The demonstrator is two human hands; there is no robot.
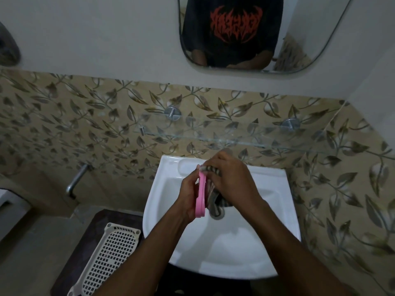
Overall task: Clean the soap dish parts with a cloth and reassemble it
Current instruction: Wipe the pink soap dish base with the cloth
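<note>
Left hand: I saw my left hand (pixel 188 193) clamped on the pink soap dish part (pixel 201 196), fingers along its outer face, holding it on edge over the basin.

Right hand: my right hand (pixel 232 180) was closed around a striped cloth (pixel 214 200), pressing it against the inner side of the pink part.

Hands together: the two hands sat close, meeting at the pink part, with the cloth sandwiched between the part and my right palm.

Soap dish part: it stood upright and narrow, its long edge toward me, between the two hands.

Cloth: bunched, dark and pale stripes, its loose end hung down below my right hand toward the drain; how much lay behind the hand I could not tell.

White grid tray (pixel 111 256): this perforated piece lay well below and left of my left hand, tilted on a dark surface beside the sink.

Sink (pixel 224 248): the white basin lay directly under both hands and forearms.

Glass shelf (pixel 213 137): it ran just beyond the hands, fixed to the leaf-patterned tiles.

Mirror (pixel 299 39): far above the hands, it reflected a dark shirt with red lettering.

Wall tap (pixel 75 181): it stood well to the left of my left hand.
</note>
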